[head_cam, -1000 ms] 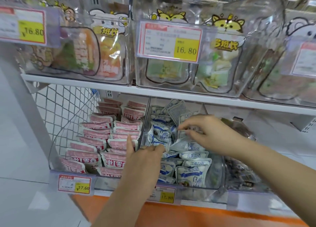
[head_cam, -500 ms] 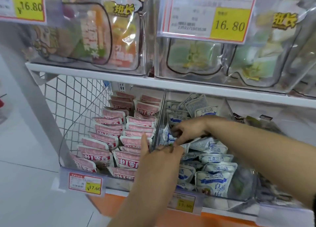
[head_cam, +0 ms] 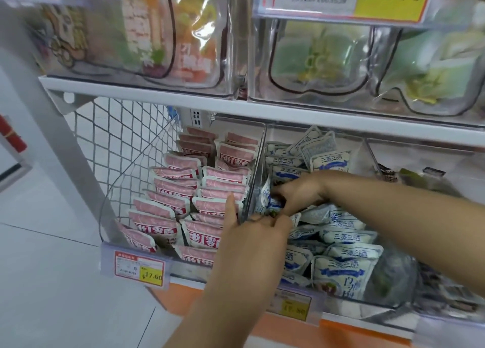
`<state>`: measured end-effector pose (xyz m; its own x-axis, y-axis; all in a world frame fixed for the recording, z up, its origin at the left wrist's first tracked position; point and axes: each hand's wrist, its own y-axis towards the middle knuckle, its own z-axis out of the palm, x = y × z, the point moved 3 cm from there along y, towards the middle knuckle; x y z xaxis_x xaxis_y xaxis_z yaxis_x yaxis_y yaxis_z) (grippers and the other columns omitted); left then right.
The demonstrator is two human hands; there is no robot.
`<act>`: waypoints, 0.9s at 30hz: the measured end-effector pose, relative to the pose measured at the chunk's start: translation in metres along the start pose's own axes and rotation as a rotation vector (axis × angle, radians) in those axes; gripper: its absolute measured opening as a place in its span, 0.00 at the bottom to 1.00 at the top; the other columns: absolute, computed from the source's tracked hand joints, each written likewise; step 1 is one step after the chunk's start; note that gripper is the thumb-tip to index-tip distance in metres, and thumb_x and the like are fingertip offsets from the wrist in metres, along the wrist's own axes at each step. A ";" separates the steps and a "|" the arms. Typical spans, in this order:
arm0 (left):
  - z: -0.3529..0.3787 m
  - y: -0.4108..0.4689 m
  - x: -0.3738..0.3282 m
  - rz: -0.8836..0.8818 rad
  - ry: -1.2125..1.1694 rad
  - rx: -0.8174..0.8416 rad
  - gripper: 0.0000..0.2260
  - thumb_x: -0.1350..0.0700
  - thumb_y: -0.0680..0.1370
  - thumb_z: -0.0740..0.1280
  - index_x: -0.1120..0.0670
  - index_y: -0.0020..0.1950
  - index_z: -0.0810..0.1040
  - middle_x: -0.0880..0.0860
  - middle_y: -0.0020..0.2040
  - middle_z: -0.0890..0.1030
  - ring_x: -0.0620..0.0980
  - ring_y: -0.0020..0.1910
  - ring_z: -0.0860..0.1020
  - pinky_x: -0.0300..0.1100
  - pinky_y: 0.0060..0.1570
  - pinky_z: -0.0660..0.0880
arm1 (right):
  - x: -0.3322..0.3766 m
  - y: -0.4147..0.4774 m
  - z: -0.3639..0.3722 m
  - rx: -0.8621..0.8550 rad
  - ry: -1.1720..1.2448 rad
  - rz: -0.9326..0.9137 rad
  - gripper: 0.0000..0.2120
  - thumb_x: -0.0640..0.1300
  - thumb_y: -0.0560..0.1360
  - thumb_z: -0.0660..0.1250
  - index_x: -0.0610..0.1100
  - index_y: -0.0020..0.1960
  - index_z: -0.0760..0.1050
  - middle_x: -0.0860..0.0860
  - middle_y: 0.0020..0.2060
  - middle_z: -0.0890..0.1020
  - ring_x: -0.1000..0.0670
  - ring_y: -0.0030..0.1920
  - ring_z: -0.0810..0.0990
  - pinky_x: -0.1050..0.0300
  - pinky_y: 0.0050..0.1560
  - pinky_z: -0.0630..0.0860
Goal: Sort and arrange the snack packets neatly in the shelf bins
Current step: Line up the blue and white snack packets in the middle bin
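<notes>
Presently the right hand (head_cam: 299, 190) reaches in from the right side of the middle clear plastic bin (head_cam: 256, 169). Its grip is closed in a pinch on one blue-and-white pillow-shaped foil packet (head_cam: 265, 194), which leans on edge against the bin's left wall with its long axis near upright. The left hand (head_cam: 252, 242) lies just in front of it, thumb raised along that wall. Its fingers curl out of sight, so whether this grip holds anything cannot be told. The right hand is the nearer.

Other blue-and-white packets (head_cam: 349, 253), glossy and crinkled, lie loosely heaped toward the bin's front edge. Pink-and-white flat packets (head_cam: 210, 187), left of the wall, stand in overlapping rows.

The next move probably carries the pinched packet rightward from the wall and down onto the heap.
</notes>
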<state>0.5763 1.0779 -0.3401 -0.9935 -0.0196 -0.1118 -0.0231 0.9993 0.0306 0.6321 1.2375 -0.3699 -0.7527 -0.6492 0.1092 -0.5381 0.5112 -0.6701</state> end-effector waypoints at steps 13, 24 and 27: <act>-0.001 0.002 0.000 -0.001 -0.008 -0.002 0.22 0.66 0.75 0.55 0.50 0.68 0.64 0.50 0.51 0.77 0.52 0.56 0.73 0.57 0.70 0.31 | 0.002 -0.001 0.000 -0.239 -0.041 0.006 0.09 0.46 0.75 0.65 0.43 0.39 0.71 0.49 0.33 0.73 0.51 0.32 0.69 0.59 0.31 0.66; -0.001 0.001 -0.001 0.013 0.000 -0.048 0.28 0.64 0.78 0.54 0.44 0.74 0.55 0.51 0.69 0.68 0.51 0.64 0.72 0.57 0.70 0.31 | -0.011 -0.049 -0.001 -0.628 0.054 -0.016 0.07 0.34 0.76 0.56 0.43 0.43 0.68 0.49 0.35 0.72 0.51 0.34 0.67 0.57 0.34 0.64; -0.001 0.000 -0.001 0.010 0.012 -0.032 0.27 0.64 0.77 0.54 0.43 0.73 0.57 0.50 0.66 0.70 0.51 0.61 0.73 0.59 0.70 0.33 | -0.013 -0.059 0.004 -0.655 0.102 -0.065 0.07 0.34 0.75 0.55 0.44 0.42 0.66 0.46 0.35 0.74 0.48 0.34 0.66 0.54 0.36 0.63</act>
<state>0.5771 1.0784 -0.3386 -0.9950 -0.0097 -0.0996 -0.0160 0.9979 0.0631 0.6753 1.2134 -0.3343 -0.7256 -0.6505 0.2244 -0.6788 0.7301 -0.0787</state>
